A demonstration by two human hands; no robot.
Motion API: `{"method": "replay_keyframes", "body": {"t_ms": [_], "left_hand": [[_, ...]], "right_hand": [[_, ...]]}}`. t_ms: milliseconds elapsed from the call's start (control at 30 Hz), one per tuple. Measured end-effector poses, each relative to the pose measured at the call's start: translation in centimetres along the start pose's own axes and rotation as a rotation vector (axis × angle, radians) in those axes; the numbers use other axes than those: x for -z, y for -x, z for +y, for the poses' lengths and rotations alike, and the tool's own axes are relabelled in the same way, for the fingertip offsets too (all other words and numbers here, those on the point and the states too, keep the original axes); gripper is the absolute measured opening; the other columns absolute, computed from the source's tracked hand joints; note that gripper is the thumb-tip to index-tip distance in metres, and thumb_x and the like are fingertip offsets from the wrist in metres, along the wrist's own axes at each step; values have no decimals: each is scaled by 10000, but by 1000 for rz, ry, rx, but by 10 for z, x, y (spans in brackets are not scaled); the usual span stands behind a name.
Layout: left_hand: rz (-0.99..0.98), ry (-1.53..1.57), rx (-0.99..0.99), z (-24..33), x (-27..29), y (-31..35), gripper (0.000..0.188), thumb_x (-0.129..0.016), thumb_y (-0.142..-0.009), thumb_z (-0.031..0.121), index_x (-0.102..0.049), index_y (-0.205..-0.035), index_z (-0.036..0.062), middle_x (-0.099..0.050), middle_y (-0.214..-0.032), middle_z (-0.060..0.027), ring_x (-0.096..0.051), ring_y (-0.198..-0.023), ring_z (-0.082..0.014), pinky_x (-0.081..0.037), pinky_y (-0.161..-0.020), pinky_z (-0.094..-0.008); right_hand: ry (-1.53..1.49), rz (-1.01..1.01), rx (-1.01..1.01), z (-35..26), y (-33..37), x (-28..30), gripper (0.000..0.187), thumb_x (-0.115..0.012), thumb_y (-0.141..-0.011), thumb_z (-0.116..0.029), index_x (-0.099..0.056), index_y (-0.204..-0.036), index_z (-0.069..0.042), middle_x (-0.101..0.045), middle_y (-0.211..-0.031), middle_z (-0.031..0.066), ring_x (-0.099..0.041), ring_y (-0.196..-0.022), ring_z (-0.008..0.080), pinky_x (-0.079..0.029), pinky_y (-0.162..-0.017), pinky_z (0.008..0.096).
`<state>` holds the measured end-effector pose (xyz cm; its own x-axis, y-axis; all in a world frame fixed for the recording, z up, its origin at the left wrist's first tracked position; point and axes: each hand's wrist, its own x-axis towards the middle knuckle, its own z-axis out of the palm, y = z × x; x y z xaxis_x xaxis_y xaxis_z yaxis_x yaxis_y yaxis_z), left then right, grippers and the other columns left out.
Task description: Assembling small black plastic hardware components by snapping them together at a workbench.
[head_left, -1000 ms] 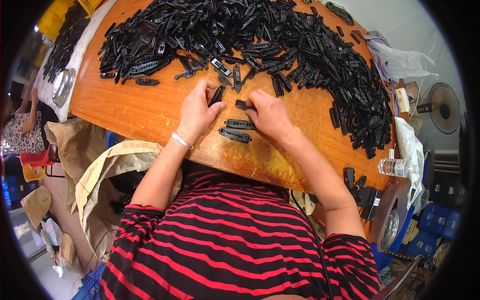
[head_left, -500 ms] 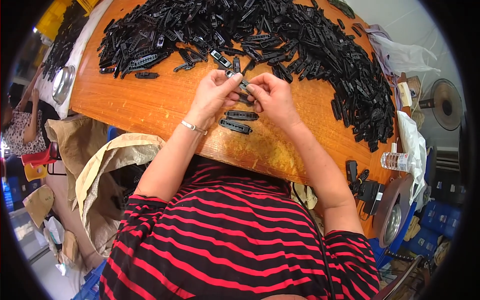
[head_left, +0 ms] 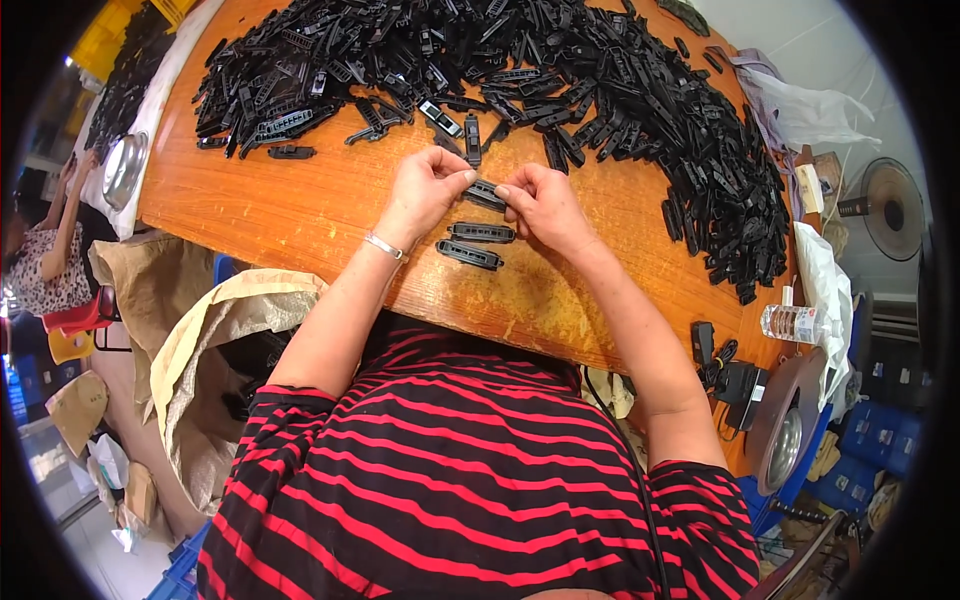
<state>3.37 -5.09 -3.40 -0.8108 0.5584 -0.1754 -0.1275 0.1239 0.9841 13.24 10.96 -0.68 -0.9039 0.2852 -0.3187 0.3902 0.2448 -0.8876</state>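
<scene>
Closest to the viewer, a person's striped shirt (head_left: 450, 470), black and red, fills the lower middle, and two bare forearms reach forward from its short sleeves. On the left, beside the person, an open sack (head_left: 222, 296) has a pale rim; on the right sits a round bowl (head_left: 783, 452) with a brown rim. Ahead is a worn wooden table (head_left: 560, 305). Near its front edge, the lower strip (head_left: 470, 255) and the upper strip (head_left: 482, 232), both slim and black, lie one beyond the other. Just past them is the black part (head_left: 485, 195), between the two hands. The left hand (head_left: 424, 195), a bracelet (head_left: 385, 246) at its wrist, pinches the part's left end between thumb and finger; the right hand (head_left: 545, 206) pinches the right end, its other fingers curled. To the right, a clear bottle (head_left: 788, 323) lies on its side by the table's edge. Beyond the hands, a great heap (head_left: 480, 65) of similar black pieces arcs across the table. At far left, another person (head_left: 55, 262) in a spotted top has both arms raised; at far right stands a fan (head_left: 888, 212).
</scene>
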Motion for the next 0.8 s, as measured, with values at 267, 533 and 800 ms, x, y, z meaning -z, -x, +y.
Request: {"method": "replay_keyframes", "body": {"t_ms": [267, 533, 800], "left_hand": [[-19, -251, 30, 1, 3, -4, 158, -748, -835, 115, -640, -857, 2, -636, -727, -27, -575, -631, -87, -479, -567, -242], [-72, -621, -70, 8, 2, -9, 179, -709, -861, 126, -569, -800, 33, -589, -671, -20, -518, -594, -95, -441, -566, -270], [-40, -655, -178, -3, 5, 3, 177, -725, -806, 204, -635, -850, 59, -614, -872, -133, -625, -756, -299, -496, -696, -399]], "right_hand": [[12, -79, -104, -3, -4, 6, 173, -649, -928, -140, -559, -873, -4, -605, -621, 37, -517, -432, 89, -397, -389, 247], [108, -106, -159, -7, -12, 9, 237, -689, -902, -137, -506, -821, -9, -585, -591, 47, -514, -431, 96, -380, -372, 249], [283, -71, 4, 2, 0, 7, 253, -702, -894, -167, -533, -795, -9, -580, -594, 40, -522, -452, 104, -398, -395, 280]]}}
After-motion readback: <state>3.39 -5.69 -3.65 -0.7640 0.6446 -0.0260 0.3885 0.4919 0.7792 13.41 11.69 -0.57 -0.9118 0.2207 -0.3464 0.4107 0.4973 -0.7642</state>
